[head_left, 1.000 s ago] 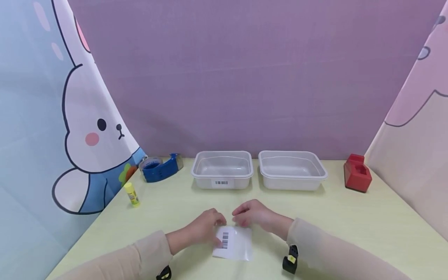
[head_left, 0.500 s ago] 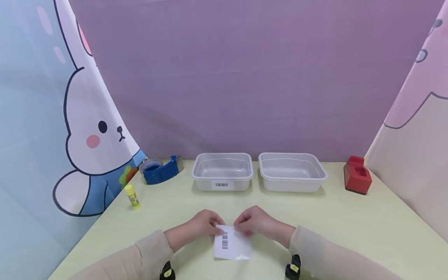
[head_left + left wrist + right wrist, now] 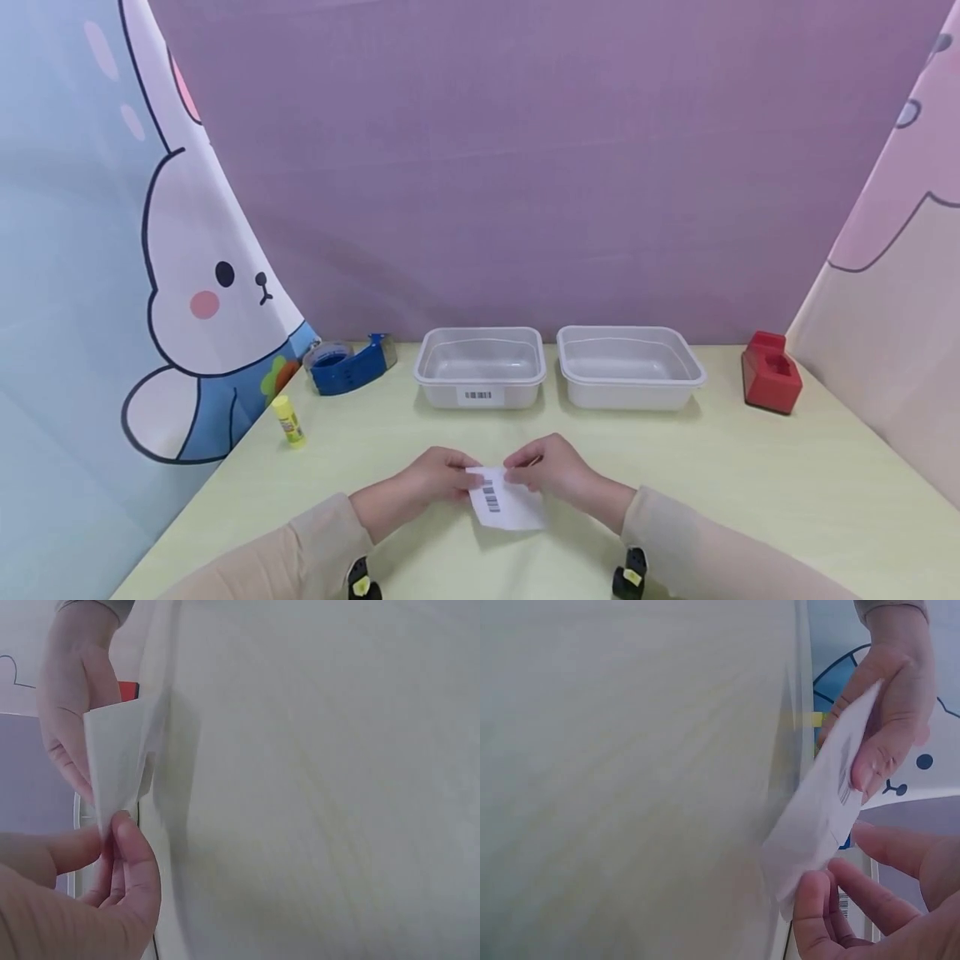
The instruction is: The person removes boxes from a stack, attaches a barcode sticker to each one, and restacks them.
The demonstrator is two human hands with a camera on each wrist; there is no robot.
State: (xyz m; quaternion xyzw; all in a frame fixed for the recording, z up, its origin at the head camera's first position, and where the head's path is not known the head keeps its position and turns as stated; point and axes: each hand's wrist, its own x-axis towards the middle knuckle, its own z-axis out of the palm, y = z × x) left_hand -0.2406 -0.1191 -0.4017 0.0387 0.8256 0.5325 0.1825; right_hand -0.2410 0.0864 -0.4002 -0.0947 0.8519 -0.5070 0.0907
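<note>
A small white barcode label (image 3: 510, 507) is held up over the table in front of the body, its printed bars facing up. My left hand (image 3: 433, 483) pinches its upper left edge, thumb on the printed face. Along the upper right edge, the curled fingertips of my right hand (image 3: 558, 475) grip the label. In the left wrist view the label (image 3: 116, 754) stands tilted between both hands, its plain side showing. The right wrist view shows the label (image 3: 817, 817) edge-on, with right fingertips (image 3: 814, 889) at its lower end.
Behind the hands stand two white plastic tubs; the left tub (image 3: 431, 392) bears a barcode sticker, while the right tub (image 3: 630, 396) shows none. A blue tape dispenser (image 3: 352, 371) and yellow glue stick (image 3: 288, 422) are at left. A red block-shaped holder (image 3: 771, 375) sits far right.
The label has risen off the table and tilted. My left hand has gone from resting around it to pinching its upper left edge; my right fingers have moved onto its upper right edge.
</note>
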